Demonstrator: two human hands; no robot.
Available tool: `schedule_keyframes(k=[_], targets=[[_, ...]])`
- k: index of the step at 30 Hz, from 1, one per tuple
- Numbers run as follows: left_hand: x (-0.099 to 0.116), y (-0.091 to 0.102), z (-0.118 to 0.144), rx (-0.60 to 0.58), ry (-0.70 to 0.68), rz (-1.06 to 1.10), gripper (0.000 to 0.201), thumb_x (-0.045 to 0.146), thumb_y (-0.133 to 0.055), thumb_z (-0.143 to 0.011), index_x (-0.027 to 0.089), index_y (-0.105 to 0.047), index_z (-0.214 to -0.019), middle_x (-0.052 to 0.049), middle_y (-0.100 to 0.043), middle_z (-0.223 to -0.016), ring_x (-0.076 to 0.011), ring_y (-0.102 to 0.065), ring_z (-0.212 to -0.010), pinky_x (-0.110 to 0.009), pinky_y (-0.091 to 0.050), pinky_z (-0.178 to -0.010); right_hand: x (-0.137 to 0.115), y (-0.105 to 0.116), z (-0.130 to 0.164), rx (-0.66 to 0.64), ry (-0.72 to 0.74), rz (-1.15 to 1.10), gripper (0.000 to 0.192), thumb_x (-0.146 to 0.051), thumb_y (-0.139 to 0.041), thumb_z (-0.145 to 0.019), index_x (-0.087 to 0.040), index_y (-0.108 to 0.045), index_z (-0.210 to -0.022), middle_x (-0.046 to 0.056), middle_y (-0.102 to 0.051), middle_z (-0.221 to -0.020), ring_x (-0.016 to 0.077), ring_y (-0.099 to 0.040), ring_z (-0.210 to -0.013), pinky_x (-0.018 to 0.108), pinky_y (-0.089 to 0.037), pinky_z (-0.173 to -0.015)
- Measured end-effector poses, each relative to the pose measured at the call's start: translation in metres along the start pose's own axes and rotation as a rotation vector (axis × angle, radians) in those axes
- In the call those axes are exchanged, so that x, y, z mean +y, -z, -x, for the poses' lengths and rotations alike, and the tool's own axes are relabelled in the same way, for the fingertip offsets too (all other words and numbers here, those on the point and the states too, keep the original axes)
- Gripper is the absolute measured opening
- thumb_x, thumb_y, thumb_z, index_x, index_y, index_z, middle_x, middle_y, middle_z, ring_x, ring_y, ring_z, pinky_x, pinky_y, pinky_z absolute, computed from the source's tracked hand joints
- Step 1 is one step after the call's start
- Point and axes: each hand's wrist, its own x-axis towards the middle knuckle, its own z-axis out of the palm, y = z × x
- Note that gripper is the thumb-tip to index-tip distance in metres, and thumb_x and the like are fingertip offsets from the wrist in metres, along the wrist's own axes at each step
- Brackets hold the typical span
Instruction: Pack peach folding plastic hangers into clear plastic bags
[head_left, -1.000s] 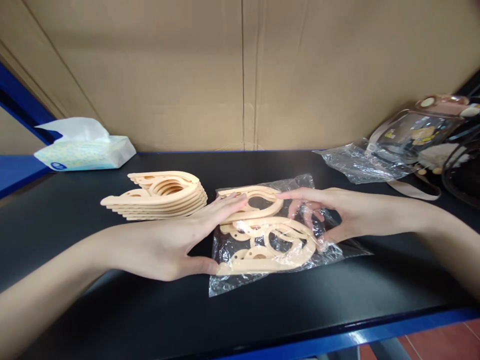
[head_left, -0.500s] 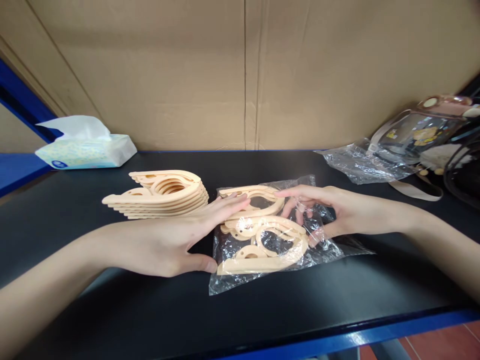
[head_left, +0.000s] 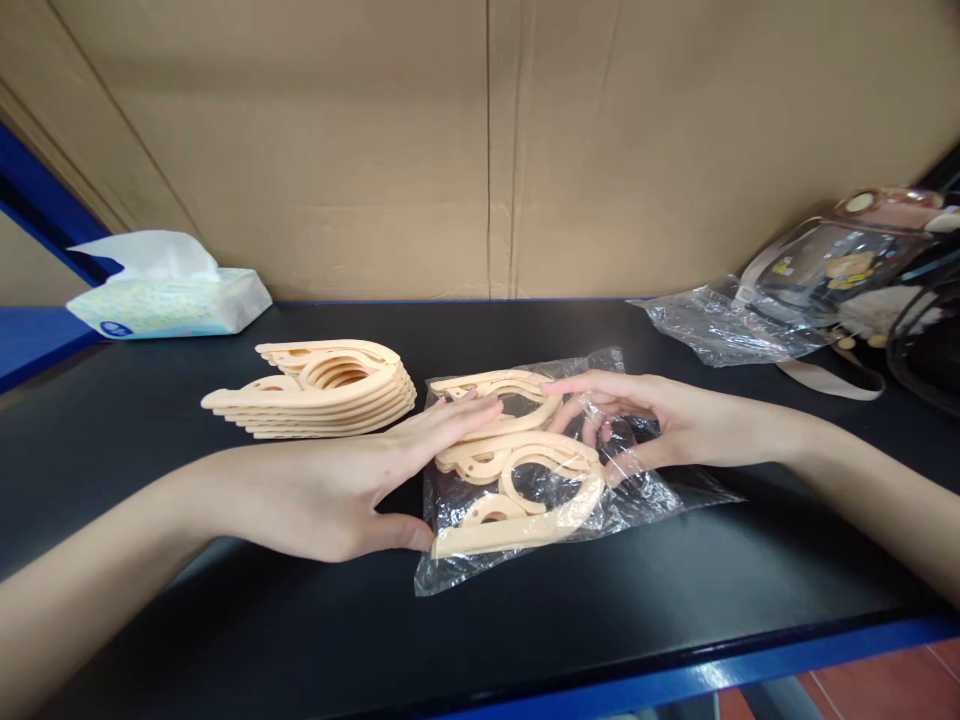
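Note:
A clear plastic bag lies flat on the table, with beige folding hangers inside it. My left hand rests at the bag's left side. Its fingers stretch over the upper hanger and its thumb touches the lower left end. On the right, my right hand has its fingers apart. Its index fingertip meets the upper hanger's rounded end, and the thumb is against the lower one through the film. Beyond my left wrist stands a neat stack of several matching hangers, partly covered by my hand.
A tissue pack sits at the back left of the black table. At the back right are another clear bag, a transparent bottle with a strap, and dark cables or cords. A cardboard wall closes off the back.
The bagged hangers have shifted slightly left, and my right hand has moved left with them. My left hand stays nearly in place.

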Motion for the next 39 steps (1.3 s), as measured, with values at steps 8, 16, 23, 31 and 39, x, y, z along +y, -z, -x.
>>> schedule_keyframes(k=[8, 16, 23, 31, 39], targets=[[-0.002, -0.002, -0.002, 0.044, -0.064, 0.015, 0.093, 0.017, -0.054, -0.096, 0.041, -0.002, -0.17, 0.005, -0.012, -0.178, -0.026, -0.02, -0.162, -0.039, -0.023, -0.131, 0.0, -0.005, -0.002, -0.025, 0.027, -0.023, 0.075, -0.036, -0.079, -0.091, -0.027, -0.045, -0.157, 0.007, -0.072, -0.131, 0.0173, -0.068, -0.098, 0.039, -0.054, -0.091], [0.0, -0.004, 0.0, 0.066, -0.008, 0.001, 0.093, 0.011, -0.045, -0.093, 0.043, -0.004, -0.169, 0.01, -0.012, -0.179, -0.025, -0.018, -0.164, -0.043, -0.019, -0.133, -0.003, -0.001, 0.0, -0.047, 0.03, 0.002, 0.071, -0.035, -0.078, -0.092, -0.028, -0.047, -0.155, 0.004, -0.076, -0.126, 0.0171, -0.069, -0.1, 0.038, -0.054, -0.092], [0.029, 0.031, -0.001, 0.484, 0.107, -0.194, 0.05, 0.035, -0.047, -0.108, 0.027, -0.04, -0.157, 0.0, -0.045, -0.163, -0.0227, -0.041, -0.151, -0.03, -0.033, -0.125, 0.002, 0.006, 0.004, 0.202, -0.033, 0.156, 0.064, -0.039, -0.071, -0.094, -0.027, -0.049, -0.153, 0.002, -0.083, -0.101, 0.0204, -0.076, -0.087, 0.038, -0.057, -0.083], [-0.014, 0.064, 0.047, 0.378, 0.638, -0.264, 0.094, 0.081, -0.061, -0.087, 0.024, -0.041, -0.16, -0.007, -0.044, -0.165, -0.0486, -0.038, -0.148, -0.063, -0.02, -0.125, -0.006, 0.005, -0.003, 0.484, -0.277, -0.191, 0.065, -0.051, -0.072, -0.09, -0.015, -0.053, -0.141, 0.007, -0.081, -0.08, 0.0157, -0.066, -0.053, 0.029, -0.047, -0.051], [-0.031, 0.074, 0.058, 0.317, 0.714, -0.31, 0.079, 0.076, -0.065, -0.085, 0.026, -0.056, -0.146, 0.001, -0.07, -0.133, -0.0409, -0.053, -0.131, -0.053, -0.033, -0.118, -0.013, 0.004, -0.001, 0.497, -0.272, -0.201, 0.081, -0.051, -0.089, -0.072, -0.015, -0.055, -0.136, -0.007, -0.062, -0.066, 0.0093, -0.046, -0.049, 0.027, -0.034, -0.047]])
